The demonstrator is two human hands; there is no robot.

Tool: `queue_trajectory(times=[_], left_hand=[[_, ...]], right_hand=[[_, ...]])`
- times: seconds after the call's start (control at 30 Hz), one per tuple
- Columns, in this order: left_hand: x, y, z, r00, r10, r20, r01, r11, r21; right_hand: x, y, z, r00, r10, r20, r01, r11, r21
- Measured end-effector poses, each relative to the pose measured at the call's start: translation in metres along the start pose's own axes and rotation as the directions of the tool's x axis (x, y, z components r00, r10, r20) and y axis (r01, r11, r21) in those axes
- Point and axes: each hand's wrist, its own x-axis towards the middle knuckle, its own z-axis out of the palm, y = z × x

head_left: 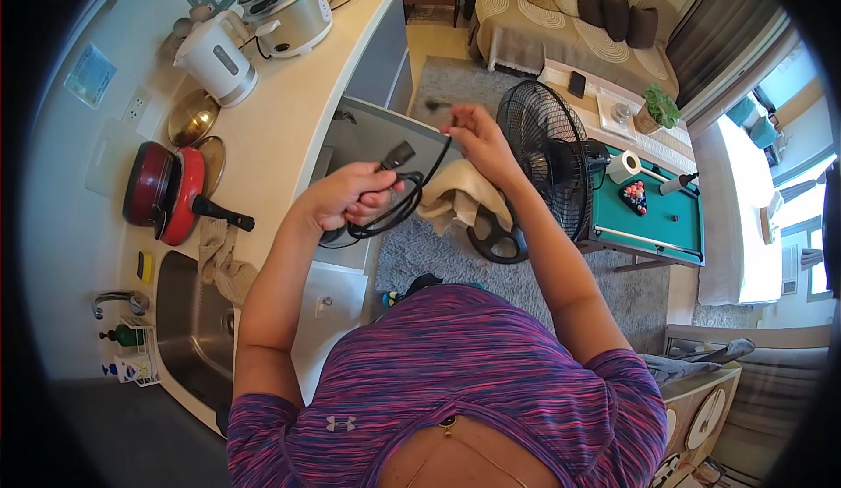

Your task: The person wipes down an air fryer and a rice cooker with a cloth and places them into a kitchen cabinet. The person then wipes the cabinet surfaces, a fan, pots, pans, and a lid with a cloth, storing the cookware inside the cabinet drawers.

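A black cable hangs in loops between my two hands over an open drawer. My left hand is wrapped round the coiled part, with a black connector sticking up past the fingers. Higher and to the right, my right hand pinches a length of the same cable near its end. Below my right hand is a beige cloth beside a black rounded base, and a black fan stands just right of my right forearm.
The counter at left bears a rice cooker, a white kettle, red pans and a sink. A small pool table stands at right, with a sofa behind.
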Motion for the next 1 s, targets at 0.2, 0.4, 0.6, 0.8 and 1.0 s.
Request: queue_trajectory(times=[0.2, 0.4, 0.6, 0.8, 1.0], left_hand=[[0.015, -0.005, -0.009, 0.998, -0.046, 0.04, 0.046, 0.999, -0.003], [0.02, -0.016, -0.027, 0.977, -0.047, 0.206, 0.141, 0.872, -0.468], [0.027, -0.02, -0.042, 0.961, 0.032, 0.276, 0.107, 0.875, -0.472], [0.023, -0.014, -0.049, 0.987, 0.156, 0.034, -0.122, 0.876, -0.467], [0.024, -0.011, -0.06, 0.925, 0.328, -0.195, -0.376, 0.865, -0.331]], right_hand=[[0.003, -0.051, 0.021, 0.984, -0.128, 0.121, 0.139, 0.986, -0.088], [-0.006, -0.056, 0.03, 0.896, -0.353, 0.271, 0.405, 0.898, -0.172], [-0.005, -0.065, 0.028, 0.779, -0.53, 0.335, 0.627, 0.666, -0.403], [-0.002, -0.059, 0.038, 0.605, -0.655, 0.452, 0.726, 0.222, -0.65], [0.016, -0.037, 0.08, 0.561, -0.651, 0.512, 0.77, 0.182, -0.612]])
